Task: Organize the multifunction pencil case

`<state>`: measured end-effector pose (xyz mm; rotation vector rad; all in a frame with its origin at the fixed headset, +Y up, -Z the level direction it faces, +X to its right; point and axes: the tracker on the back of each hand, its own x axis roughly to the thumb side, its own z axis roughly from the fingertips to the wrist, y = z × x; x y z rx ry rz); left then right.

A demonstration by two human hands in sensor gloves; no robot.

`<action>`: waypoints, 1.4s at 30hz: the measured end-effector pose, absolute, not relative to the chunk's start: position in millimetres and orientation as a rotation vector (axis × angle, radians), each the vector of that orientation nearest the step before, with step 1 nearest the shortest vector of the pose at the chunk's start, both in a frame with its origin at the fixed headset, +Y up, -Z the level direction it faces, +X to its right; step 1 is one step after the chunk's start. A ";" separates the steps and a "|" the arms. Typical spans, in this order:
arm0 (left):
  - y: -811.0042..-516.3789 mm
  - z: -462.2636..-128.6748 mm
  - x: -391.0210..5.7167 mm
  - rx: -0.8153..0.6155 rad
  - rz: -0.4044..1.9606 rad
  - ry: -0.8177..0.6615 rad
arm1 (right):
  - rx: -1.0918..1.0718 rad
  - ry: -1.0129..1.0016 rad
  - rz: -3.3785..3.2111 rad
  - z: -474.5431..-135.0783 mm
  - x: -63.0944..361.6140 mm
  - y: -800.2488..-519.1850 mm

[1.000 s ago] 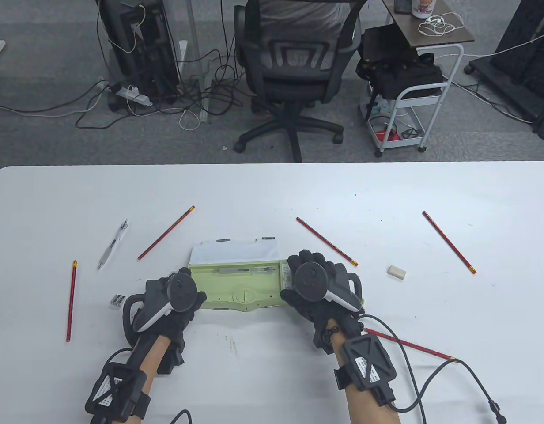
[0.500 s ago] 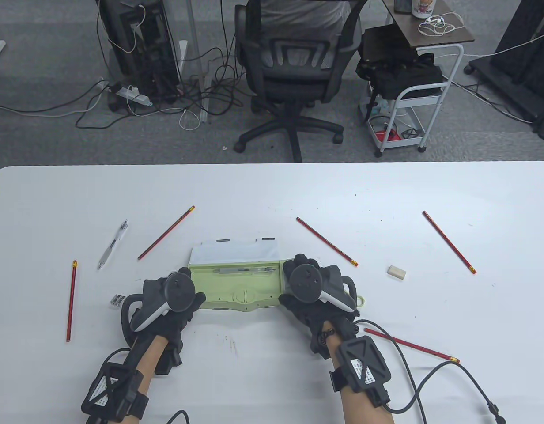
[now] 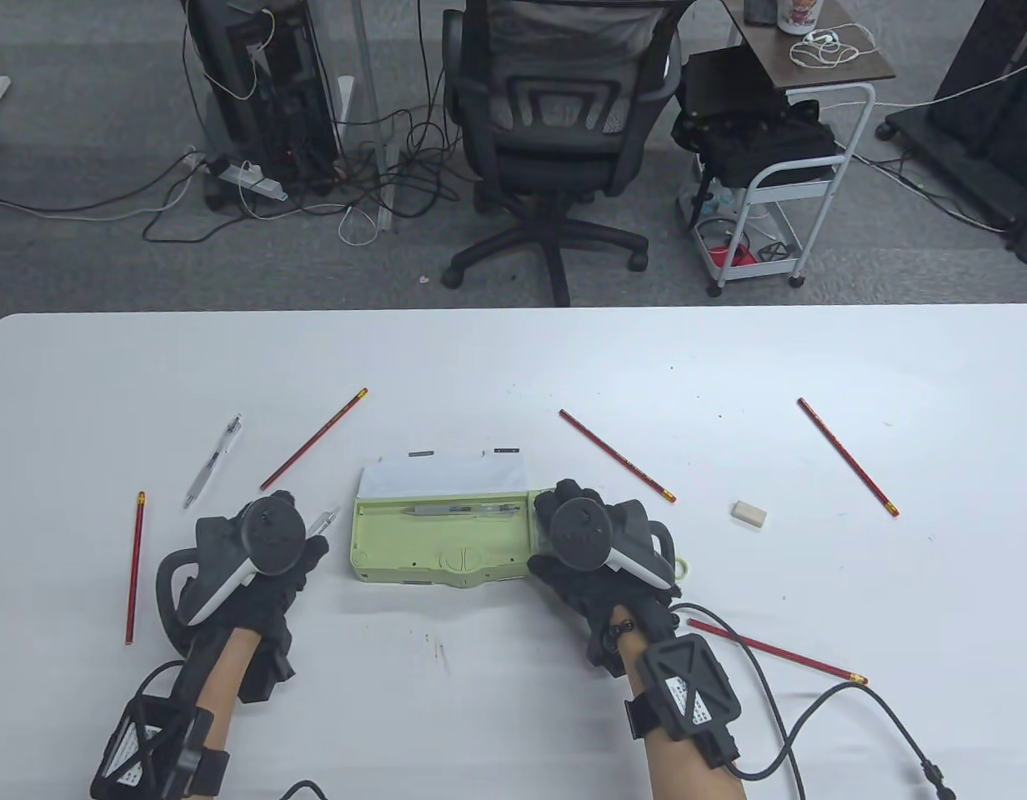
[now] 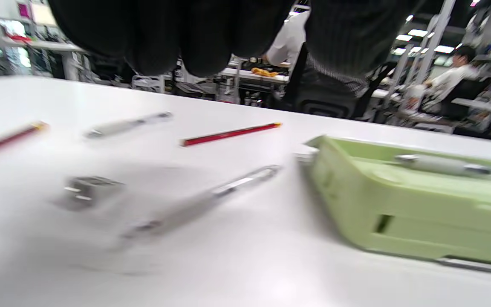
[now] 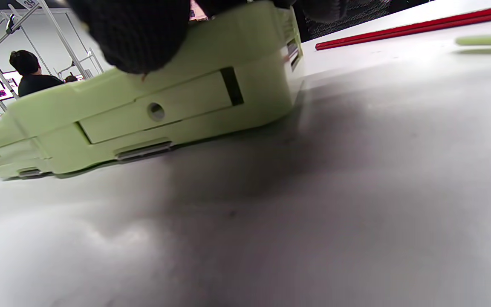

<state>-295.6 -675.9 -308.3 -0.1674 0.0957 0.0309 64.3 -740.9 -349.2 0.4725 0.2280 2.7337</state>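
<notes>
Moved off the green pencil case (image 3: pixel 443 542) since a second ago: left hand (image 3: pixel 259 554), now hovering left of it over a grey pen (image 3: pixel 323 522), fingers hanging loose, grasping nothing. Right hand (image 3: pixel 593 546) clamped on the case's right end, near the desk's front edge. One pen (image 3: pixel 459 508) stowed inside; red pencils (image 3: pixel 618 454), white pen (image 3: pixel 213 460), eraser (image 3: pixel 748 513), sharpener (image 4: pixel 85 189) left out.

- The black gloved fingers (image 4: pixel 156 38) hang down from the top, above the white table (image 4: pixel 237 264). They hold nothing.
- A green pencil case (image 4: pixel 416 204) sits on the right, with a grey pen (image 4: pixel 446 164) lying in it.
- A blurry silver pen (image 4: pixel 203 202) lies just left of the case.
- A small grey sharpener (image 4: pixel 85 189) is farther left.
- Behind them lie a red pencil (image 4: pixel 230 133) and another pale pen (image 4: pixel 126 125).
</notes>
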 end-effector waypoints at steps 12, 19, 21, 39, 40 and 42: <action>-721.5 -336.4 -294.6 -0.320 -0.268 0.109 | 0.470 0.231 2.727 -350.1 64.9 -740.9; -737.7 -349.6 -292.4 -0.362 -0.371 0.113 | 0.458 0.222 2.710 -349.7 65.5 -741.8; -738.0 -349.6 -290.7 -0.361 -0.384 0.110 | 0.460 0.224 2.715 -350.0 65.6 -741.4; -684.4 -335.0 -286.2 -0.106 -0.163 0.084 | 0.455 0.224 2.718 -350.4 66.3 -741.1; -679.0 -334.8 -282.1 -0.088 -0.138 0.064 | 0.455 0.225 2.718 -350.5 66.3 -741.1; -671.5 -335.2 -272.1 -0.068 -0.116 0.022 | 0.454 0.225 2.715 -350.6 66.6 -741.1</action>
